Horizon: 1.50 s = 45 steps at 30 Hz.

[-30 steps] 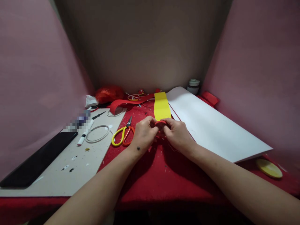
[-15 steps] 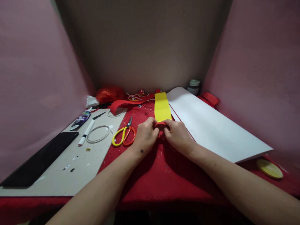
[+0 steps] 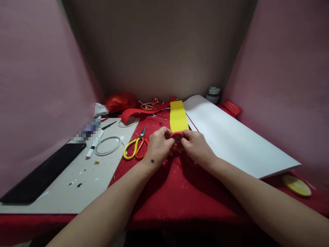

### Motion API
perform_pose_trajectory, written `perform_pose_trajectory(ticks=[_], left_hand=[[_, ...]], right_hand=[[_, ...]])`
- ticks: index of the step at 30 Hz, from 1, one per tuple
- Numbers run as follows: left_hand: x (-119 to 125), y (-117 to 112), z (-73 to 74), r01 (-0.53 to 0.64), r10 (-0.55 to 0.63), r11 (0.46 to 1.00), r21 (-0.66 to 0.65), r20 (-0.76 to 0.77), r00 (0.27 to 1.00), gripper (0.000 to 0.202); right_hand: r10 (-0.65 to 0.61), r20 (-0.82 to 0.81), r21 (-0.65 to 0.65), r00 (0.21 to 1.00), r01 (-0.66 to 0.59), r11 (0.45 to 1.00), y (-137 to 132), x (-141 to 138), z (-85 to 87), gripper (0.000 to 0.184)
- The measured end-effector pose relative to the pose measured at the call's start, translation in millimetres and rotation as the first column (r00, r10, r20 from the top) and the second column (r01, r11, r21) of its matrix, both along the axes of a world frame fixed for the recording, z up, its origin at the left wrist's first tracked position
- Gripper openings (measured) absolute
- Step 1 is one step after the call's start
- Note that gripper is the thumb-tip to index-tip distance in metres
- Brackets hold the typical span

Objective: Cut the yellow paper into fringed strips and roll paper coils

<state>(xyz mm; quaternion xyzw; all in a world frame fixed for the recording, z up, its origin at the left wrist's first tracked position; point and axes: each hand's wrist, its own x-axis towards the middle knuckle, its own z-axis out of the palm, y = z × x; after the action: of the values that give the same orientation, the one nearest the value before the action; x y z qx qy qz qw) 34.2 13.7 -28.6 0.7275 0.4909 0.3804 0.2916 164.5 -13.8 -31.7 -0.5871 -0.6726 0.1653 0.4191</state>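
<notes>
Between my two hands is a small red ridged disc, like a coil of corrugated paper (image 3: 177, 136). My left hand (image 3: 161, 144) pinches its left side with thumb and forefinger. On the opposite side, the thumb and fingers of my right hand (image 3: 195, 144) are closed on it too. The other fingers are curled and partly hidden. Just beyond the disc lies a yellow corrugated paper strip (image 3: 179, 116). A red corrugated strip (image 3: 140, 111) curves away behind to the left. Scissors (image 3: 136, 145) with one yellow and one red handle rest left of my left hand.
At left, a grey board (image 3: 64, 188) bears a black flat case (image 3: 43, 175), a white marker (image 3: 94, 145), a wire ring (image 3: 106, 145) and paper scraps. A large white sheet (image 3: 239, 137) covers the right side. A yellow round lid (image 3: 296, 185) lies near the right edge. A jar (image 3: 213, 95) stands behind.
The red disc has tipped so more of its flat face shows, and my fingers have shifted slightly around it. Both hands still hold it in about the same place.
</notes>
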Motion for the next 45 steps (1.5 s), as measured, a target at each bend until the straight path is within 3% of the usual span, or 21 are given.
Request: perform_pose_trajectory(ticks=[4, 9, 14, 19, 24, 29, 33, 35, 40, 42, 45], left_hand=[[-1, 1, 0.6, -0.001, 0.029, 0.978, 0.208, -0.132, 0.991, 0.011], [-2, 1, 1.5, -0.032, 0.042, 0.995, 0.099, -0.098, 0.994, 0.002], [-2, 0, -1.3, 0.015, 0.056, 0.963, 0.27, -0.253, 0.966, 0.008], [-1, 2, -1.1, -0.004, 0.027, 0.989, 0.146, -0.158, 0.987, 0.004], [-2, 4, -1.9, 0.003, 0.028, 0.984, 0.177, -0.173, 0.985, 0.004], [-1, 5, -5.9, -0.015, 0.023, 0.996, 0.087, -0.099, 0.995, 0.006], [-2, 7, -9.0, -0.007, 0.03, 0.984, 0.179, -0.131, 0.991, 0.005], [-4, 7, -6.1, -0.024, 0.04, 0.986, 0.164, -0.094, 0.995, 0.005], [-9, 4, 8.3, -0.043, 0.045, 0.999, -0.023, 0.113, 0.993, 0.006], [-10, 4, 11.0, -0.055, 0.057, 0.998, -0.024, 0.123, 0.991, 0.008], [-13, 6, 9.9, -0.1, 0.098, 0.994, 0.047, 0.045, 0.994, 0.005]], right_hand=[[-0.065, 0.144, 0.056, 0.987, 0.057, 0.997, 0, -1, -0.5, 0.024], [-0.001, 0.039, 0.029, 0.999, -0.001, 1.0, -2, -1, 2.1, 0.029], [-0.079, 0.16, 0.072, 0.984, 0.068, 0.995, -3, -3, 4.1, 0.024], [0.012, -0.01, -0.004, 1.0, -0.012, 1.0, -1, -1, 4.3, 0.028], [-0.025, 0.033, 0.009, 0.999, 0.025, 1.0, -1, -1, 6.1, 0.028], [0.08, -0.3, -0.173, 0.951, -0.136, 0.975, 1, -2, 1.8, 0.032], [0.01, -0.008, -0.018, 1.0, -0.011, 1.0, 3, -5, 1.7, 0.028], [-0.005, 0.095, 0.039, 0.995, 0.001, 0.999, 3, -7, 5.3, 0.028], [0.056, -0.006, 0.002, 0.998, -0.056, 0.998, 8, -11, 16.0, 0.03], [0.087, -0.058, -0.025, 0.994, -0.089, 0.996, 12, -12, 18.3, 0.031], [0.075, 0.013, -0.009, 0.997, -0.074, 0.997, 15, -15, 18.7, 0.032]])
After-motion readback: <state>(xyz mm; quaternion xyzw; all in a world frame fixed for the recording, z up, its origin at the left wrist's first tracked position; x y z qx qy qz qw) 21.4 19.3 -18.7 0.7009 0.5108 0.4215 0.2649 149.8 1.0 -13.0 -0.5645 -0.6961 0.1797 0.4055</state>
